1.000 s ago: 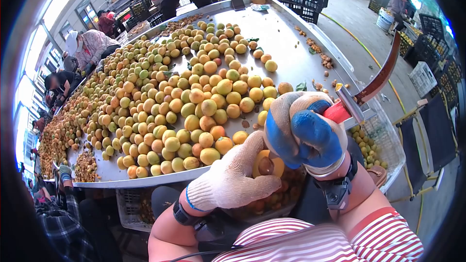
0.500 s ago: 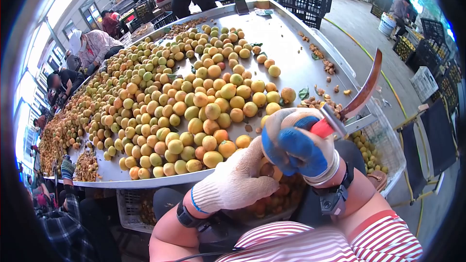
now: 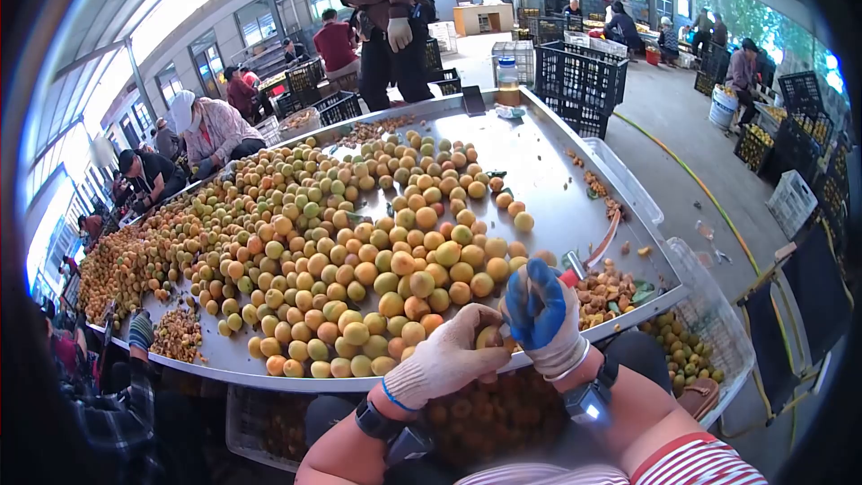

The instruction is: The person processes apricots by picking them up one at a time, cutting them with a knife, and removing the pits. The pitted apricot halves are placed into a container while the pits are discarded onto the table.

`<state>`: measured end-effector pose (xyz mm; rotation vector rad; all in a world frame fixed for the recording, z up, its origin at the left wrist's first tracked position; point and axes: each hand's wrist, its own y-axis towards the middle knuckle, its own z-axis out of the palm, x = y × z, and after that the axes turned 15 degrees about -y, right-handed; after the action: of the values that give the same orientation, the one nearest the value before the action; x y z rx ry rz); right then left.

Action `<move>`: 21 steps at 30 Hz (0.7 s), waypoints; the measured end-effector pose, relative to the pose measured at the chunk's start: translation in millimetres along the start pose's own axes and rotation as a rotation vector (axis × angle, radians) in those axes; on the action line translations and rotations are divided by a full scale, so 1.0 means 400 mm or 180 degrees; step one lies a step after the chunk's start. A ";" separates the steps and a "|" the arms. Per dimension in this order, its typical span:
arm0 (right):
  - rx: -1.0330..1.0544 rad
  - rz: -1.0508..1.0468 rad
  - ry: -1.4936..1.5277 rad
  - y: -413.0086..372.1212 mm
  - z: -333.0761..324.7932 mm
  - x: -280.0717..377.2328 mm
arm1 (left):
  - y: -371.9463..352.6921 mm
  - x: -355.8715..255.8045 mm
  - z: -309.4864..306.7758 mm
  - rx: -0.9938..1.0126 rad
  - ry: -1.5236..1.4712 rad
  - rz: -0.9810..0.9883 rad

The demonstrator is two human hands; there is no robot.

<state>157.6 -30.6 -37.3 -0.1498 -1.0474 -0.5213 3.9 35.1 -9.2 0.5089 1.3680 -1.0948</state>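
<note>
My left hand [image 3: 453, 355], in a white knitted glove, is closed on an apricot [image 3: 489, 339] at the table's near edge. Right beside it, my right hand [image 3: 543, 310] wears a glove with a blue-coated palm. Its fingers are wrapped round the red handle [image 3: 570, 277] of a curved knife, whose blade [image 3: 604, 239] points up and away to the right. Both hands meet at the apricot, and the fingers partly cover it. Many whole apricots [image 3: 391, 283] lie heaped on the metal table [image 3: 530, 160].
Cut apricot pieces [image 3: 603, 292] lie along the table's right side. A plastic crate [image 3: 727, 341] of fruit stands at lower right, below the table. Black crates [image 3: 582, 76] are stacked beyond the far corner. A person [image 3: 382, 18] stands behind the table; others sit at left.
The view has tilted up, showing more of the room. Both hands now appear close together at the table edge, and the knife blade, raised high before, is lower and angled away over the table.
</note>
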 end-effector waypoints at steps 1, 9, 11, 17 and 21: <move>0.0017 -0.0019 0.0007 0.009 -0.005 -0.006 | 0.003 0.001 -0.005 0.0009 -0.0149 0.0069; 0.0870 0.0120 0.0307 0.073 -0.064 -0.050 | 0.043 0.076 -0.038 -0.0079 -0.0542 0.0297; 0.0816 0.0102 0.0306 0.080 -0.061 -0.043 | 0.045 0.079 -0.030 -0.0139 -0.0572 0.0436; 0.0229 0.0414 0.0508 0.081 -0.040 -0.039 | 0.064 0.084 -0.013 -0.0015 -0.0065 0.0331; 0.0154 0.0394 0.0635 0.077 -0.044 -0.064 | 0.079 0.113 -0.006 -0.0142 -0.0131 0.0375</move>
<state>176.1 -1.6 -64.1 -0.1165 -0.8493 -0.3901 22.4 37.1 -61.2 0.5252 1.3073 -0.9719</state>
